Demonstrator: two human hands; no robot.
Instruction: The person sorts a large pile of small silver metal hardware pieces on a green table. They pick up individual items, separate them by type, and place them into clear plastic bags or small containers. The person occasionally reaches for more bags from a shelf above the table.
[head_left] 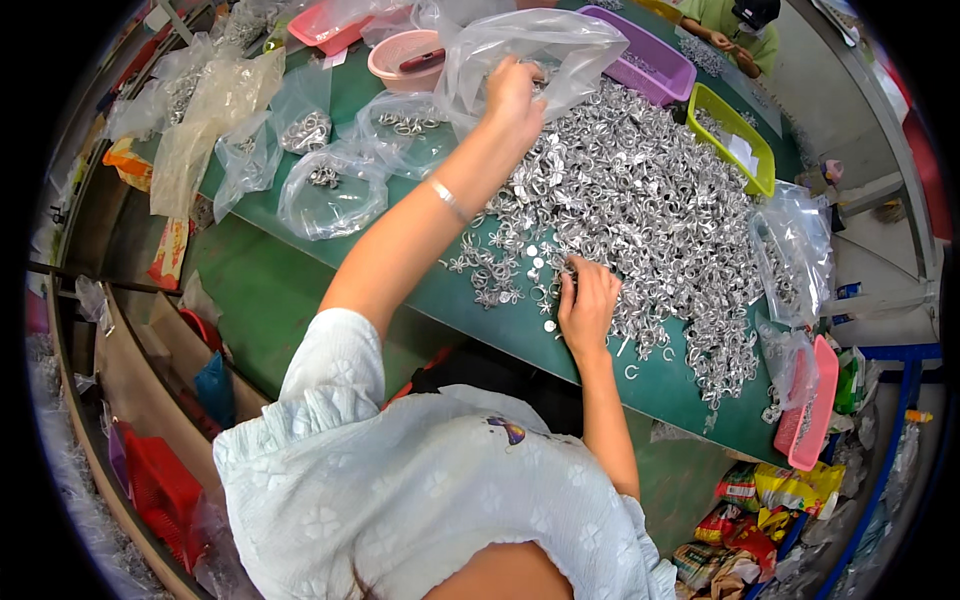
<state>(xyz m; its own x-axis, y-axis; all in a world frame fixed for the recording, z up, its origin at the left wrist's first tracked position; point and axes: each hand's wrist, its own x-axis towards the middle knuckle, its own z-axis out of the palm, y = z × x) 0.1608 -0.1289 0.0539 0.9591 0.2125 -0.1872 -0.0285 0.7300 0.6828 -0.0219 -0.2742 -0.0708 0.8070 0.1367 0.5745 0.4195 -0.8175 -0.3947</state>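
A broad heap of silver-coloured metal rings [650, 190], many with flower-like tops, covers the middle of the green table [440, 285]. My left hand [515, 98] reaches to the far side, at a large clear plastic bag [580, 42]. Its fingers are curled at the bag's opening, and what they hold is hidden. At the heap's near edge is my right hand [588, 305], thumb and fingers bent together among the rings; the piece at the fingertips is too small to tell. Loose rings and small round discs lie beside it.
Smaller clear bags with rings [333, 190] lie left. A pink bowl [405, 60] holding a dark red tool, a purple tray [650, 65] and a yellow-green basket [735, 135] stand at the back. A pink basket [808, 405] sits right. Another person [740, 40] works at far right.
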